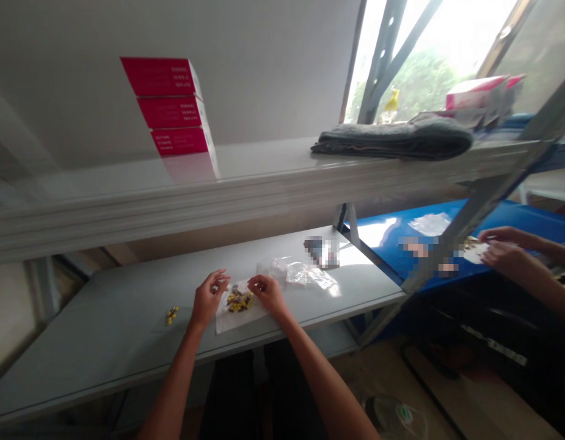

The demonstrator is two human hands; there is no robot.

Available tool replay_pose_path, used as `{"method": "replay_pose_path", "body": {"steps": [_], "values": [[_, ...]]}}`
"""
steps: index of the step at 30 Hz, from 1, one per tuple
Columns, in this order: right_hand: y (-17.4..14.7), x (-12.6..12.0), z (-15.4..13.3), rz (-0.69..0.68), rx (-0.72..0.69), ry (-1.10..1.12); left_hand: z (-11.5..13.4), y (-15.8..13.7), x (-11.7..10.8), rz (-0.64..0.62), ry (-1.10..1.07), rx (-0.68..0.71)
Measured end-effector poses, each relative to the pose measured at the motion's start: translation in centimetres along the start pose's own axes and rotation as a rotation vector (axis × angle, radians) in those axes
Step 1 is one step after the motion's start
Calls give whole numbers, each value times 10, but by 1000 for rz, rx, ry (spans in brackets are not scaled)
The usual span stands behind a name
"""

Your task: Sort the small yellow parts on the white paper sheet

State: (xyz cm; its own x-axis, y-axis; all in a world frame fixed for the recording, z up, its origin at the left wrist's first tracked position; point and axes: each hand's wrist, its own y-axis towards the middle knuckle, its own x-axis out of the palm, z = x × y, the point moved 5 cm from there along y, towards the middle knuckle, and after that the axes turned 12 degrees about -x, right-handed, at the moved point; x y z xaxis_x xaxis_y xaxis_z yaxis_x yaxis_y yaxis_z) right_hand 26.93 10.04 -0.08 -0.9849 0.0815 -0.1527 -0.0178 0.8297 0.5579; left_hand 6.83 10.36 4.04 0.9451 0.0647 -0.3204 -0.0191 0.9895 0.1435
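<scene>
My left hand (211,295) is at the left edge of a white sheet or bag (227,322) on the grey table. Its fingers are bent and a little apart, with nothing visible in them. A pile of small yellow and dark pieces (240,299) lies on the white sheet between my hands; their kind is too small to tell. My right hand (267,293) is at the pile's right side with fingers curled together; whatever is in them is hidden. Left of my left hand, a small cluster of yellow pieces (171,315) lies on the table.
Clear plastic bags (305,273) lie right of my right hand. Above runs a shelf (264,174) with stacked red boxes (174,110) and a folded grey cloth (392,139). A slanted metal post (447,238) separates a blue table (378,244), where another person's hands (504,247) work.
</scene>
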Motion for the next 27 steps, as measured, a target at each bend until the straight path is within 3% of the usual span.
{"method": "replay_pose_path", "body": {"steps": [4,7,9,12,14,17,21,25,27], "values": [[0,-2,-2,16,-23,-15,0,-1,-2,16,-121,-17],[1,-3,-3,36,-17,0,8,-20,-8,128,-92,21],[1,-5,-3,70,-9,4,16,-46,-5,198,74,87],[0,-11,-3,177,12,-30,23,-97,19,37,299,228],[-2,-15,-2,267,45,-45,20,-130,31,-3,363,305],[-6,-21,-5,391,90,-11,8,-156,34,108,388,323],[-10,-34,-10,597,130,48,-7,-148,22,275,391,206],[-21,-51,-5,840,245,42,-9,-128,20,205,403,147],[-21,-54,-2,789,255,6,-7,-122,21,184,417,150]]}}
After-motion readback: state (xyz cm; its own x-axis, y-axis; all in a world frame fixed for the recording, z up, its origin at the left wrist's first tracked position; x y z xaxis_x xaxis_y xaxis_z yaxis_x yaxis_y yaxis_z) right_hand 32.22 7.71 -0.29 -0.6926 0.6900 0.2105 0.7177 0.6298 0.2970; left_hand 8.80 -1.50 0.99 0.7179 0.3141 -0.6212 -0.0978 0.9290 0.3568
